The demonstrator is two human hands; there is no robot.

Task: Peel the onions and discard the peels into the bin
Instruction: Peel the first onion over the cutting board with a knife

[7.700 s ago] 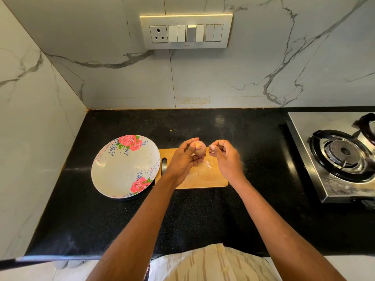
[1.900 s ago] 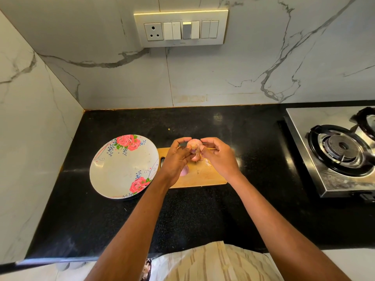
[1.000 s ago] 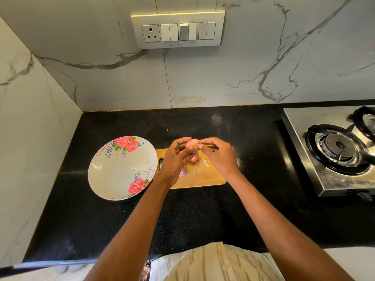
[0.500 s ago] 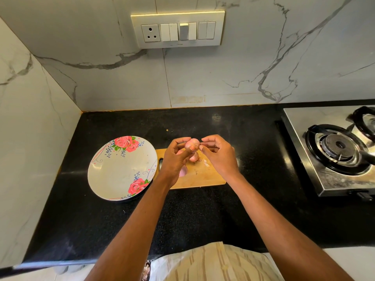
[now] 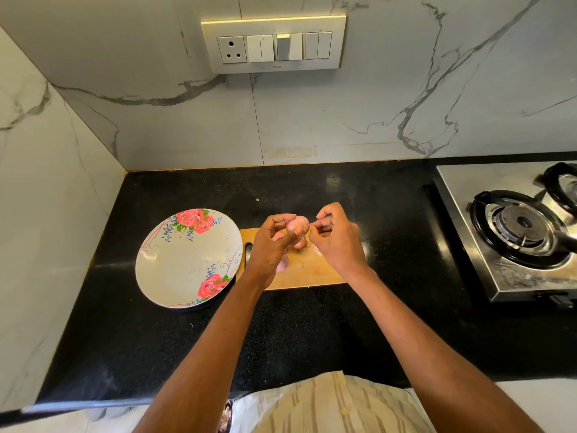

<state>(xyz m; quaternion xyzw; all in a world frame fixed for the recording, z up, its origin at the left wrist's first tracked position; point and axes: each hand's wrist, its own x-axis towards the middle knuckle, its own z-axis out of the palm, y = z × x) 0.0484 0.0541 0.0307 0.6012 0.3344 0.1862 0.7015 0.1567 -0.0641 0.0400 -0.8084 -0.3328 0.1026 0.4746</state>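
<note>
My left hand (image 5: 271, 245) grips a small pink onion (image 5: 298, 224) in its fingertips, above the wooden cutting board (image 5: 312, 273). My right hand (image 5: 338, 242) is right beside it and pinches the skin at the onion's right end. Under the hands, more pink onion (image 5: 300, 242) shows, partly hidden. Another pink piece (image 5: 283, 264) lies on the board by my left wrist, and a pale scrap of peel (image 5: 318, 252) lies near my right hand. No bin is in view.
A flowered plate (image 5: 187, 260) lies left of the board, touching its edge. A steel gas stove (image 5: 515, 232) stands at the right on the black counter (image 5: 312, 332). Marble walls close the back and left, with a switch panel (image 5: 273, 43) on the back wall.
Both hands have stayed over the board, working at the onion. My right hand's fingers have shifted slightly up and right along the onion's end. Plate and board have not moved.
</note>
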